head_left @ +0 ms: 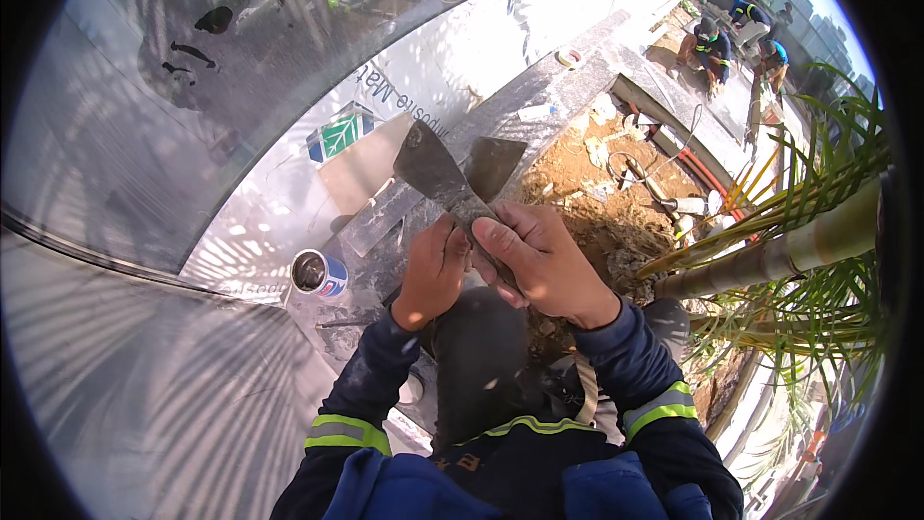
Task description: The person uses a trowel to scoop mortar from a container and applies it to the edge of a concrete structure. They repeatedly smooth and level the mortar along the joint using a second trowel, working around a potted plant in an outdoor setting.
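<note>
I see the right hand (549, 265) clamped on a putty knife (430, 166), long axis forward-left from the grip; the left hand (429, 272) clamps a second scraper (495, 166), forward-right.

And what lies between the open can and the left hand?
In the head view, only the dusty grey ledge shows between the open can and the left hand.

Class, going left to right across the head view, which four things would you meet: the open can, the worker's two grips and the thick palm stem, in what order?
Open can → left grip → right grip → thick palm stem
</note>
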`<state>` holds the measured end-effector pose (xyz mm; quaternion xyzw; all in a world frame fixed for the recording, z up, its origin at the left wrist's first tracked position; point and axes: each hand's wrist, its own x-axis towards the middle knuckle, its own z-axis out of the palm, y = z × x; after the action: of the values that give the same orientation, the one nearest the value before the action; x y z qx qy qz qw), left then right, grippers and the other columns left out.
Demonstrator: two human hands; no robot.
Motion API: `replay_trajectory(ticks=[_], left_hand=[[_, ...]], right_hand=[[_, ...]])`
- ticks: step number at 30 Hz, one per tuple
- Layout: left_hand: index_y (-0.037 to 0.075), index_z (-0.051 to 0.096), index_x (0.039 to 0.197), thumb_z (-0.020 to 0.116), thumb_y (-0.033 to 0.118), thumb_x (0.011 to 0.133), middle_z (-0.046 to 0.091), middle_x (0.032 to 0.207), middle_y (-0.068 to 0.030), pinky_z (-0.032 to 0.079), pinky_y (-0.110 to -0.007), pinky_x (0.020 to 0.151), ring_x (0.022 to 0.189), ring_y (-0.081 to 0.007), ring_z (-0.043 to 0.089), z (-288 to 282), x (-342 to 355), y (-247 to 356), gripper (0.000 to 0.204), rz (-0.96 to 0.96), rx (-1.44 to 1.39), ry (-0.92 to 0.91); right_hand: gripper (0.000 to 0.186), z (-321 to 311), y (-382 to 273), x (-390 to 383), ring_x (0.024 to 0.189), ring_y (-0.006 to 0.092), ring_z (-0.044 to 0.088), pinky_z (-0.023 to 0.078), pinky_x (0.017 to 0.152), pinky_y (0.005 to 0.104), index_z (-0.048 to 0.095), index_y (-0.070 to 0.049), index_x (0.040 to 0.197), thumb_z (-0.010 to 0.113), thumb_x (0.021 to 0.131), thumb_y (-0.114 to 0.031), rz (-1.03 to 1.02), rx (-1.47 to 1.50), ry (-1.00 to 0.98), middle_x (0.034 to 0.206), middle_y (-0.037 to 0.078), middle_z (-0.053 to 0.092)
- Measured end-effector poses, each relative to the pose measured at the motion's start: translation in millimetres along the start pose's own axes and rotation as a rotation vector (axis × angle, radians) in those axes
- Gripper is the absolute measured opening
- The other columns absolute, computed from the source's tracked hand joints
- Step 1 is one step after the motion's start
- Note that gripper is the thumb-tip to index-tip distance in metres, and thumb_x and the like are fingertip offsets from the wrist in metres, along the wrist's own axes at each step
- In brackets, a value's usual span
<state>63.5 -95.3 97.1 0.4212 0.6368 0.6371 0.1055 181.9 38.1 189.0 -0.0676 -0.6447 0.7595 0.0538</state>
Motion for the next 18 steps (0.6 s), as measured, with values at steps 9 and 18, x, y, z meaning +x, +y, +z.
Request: replay_trajectory(ticks=[9, 18], left_hand=[[-0.002, 0.055, 0.118, 0.037, 0.041, 0.113, 0.064, 0.085, -0.0065, 0.047, -0.027, 0.055, 0.062, -0.0138, 0.059, -1.8, 2.4, -10.0, 0.047, -0.069, -0.3, 0.23], [-0.004, 0.057, 0.12, 0.038, 0.038, 0.112, 0.065, 0.087, -0.009, 0.048, -0.028, 0.058, 0.066, -0.0143, 0.061, 7.2, -0.5, 19.0, 0.047, 0.057, -0.134, 0.23]], right_hand=[[0.032, 8.2, 25.7, -33.5, 0.046, 0.007, 0.046, 0.035, 0.042, 0.0212, 0.057, -0.001, 0.11, 0.047, 0.112, -0.031, 0.064, 0.266, 0.181, 0.076, 0.004, 0.058], [0.031, 24.8, 11.7, -18.8, 0.047, 0.0076, 0.047, 0.037, 0.043, 0.0221, 0.059, -0.002, 0.108, 0.05, 0.111, -0.031, 0.045, 0.373, 0.171, 0.076, 0.004, 0.058]])
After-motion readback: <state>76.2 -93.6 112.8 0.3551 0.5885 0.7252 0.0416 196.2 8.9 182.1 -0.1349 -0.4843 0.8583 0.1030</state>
